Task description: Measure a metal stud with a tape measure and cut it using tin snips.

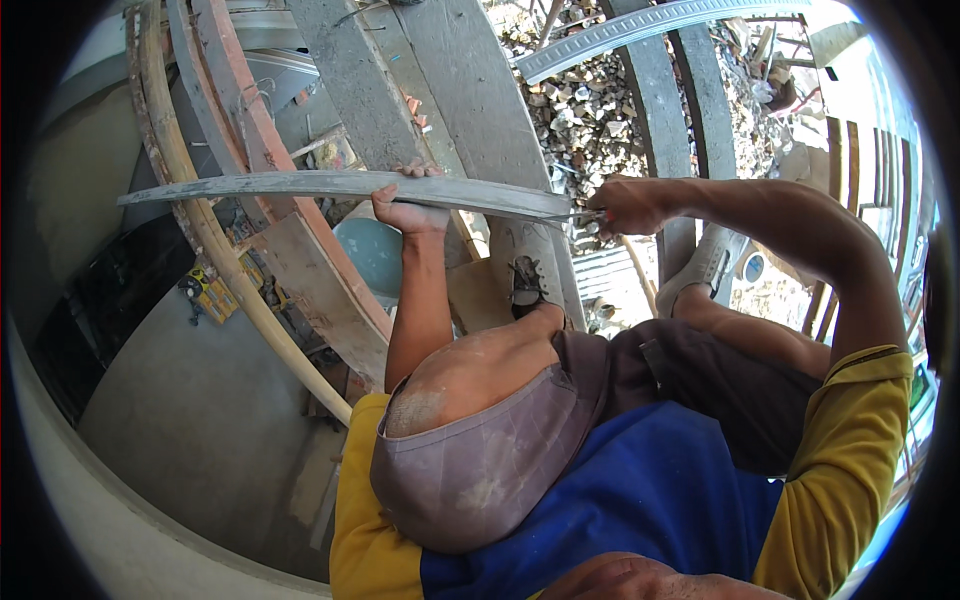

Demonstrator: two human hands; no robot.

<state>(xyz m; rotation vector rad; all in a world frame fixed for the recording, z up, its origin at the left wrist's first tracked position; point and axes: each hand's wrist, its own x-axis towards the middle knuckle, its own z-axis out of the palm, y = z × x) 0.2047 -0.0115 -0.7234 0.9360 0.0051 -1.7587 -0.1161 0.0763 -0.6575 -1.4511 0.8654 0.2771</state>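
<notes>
My left hand (410,207) grips a long, thin grey metal strip (260,186) from below, with the fingers curled over its far edge. The strip runs level from the far left to the middle of the view. At the strip's right end, my right hand (627,205) is closed on a small hand tool (578,215) whose tip meets that end. What kind of tool it is I cannot tell. My bent knees, in dusty brown shorts (480,440), fill the space below both hands.
Grey concrete beams (470,90) run away under my feet, with slanted wooden planks (300,250) to the left. A pile of stones (590,120) and a second ribbed metal strip (650,25) lie beyond. A blue bucket (370,250) and a floor (190,410) sit far below.
</notes>
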